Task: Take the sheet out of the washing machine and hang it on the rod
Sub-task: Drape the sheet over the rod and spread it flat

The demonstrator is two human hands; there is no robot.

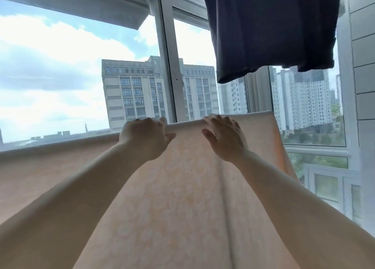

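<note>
A pale peach sheet (182, 187) with a faint flower pattern hangs draped over a rod that runs across the view; the rod itself is hidden under the fold. My left hand (145, 137) rests on the top fold with its fingers curled over the far side. My right hand (224, 137) lies flat on the fold a little to the right, fingers straight and spread. The sheet falls toward me below both arms. The washing machine is out of view.
A dark navy garment (267, 29) hangs from above at the upper right, just over the sheet's right end. Behind the sheet stand large windows with a white frame (170, 66), and a grey tiled wall (363, 66) closes the right side.
</note>
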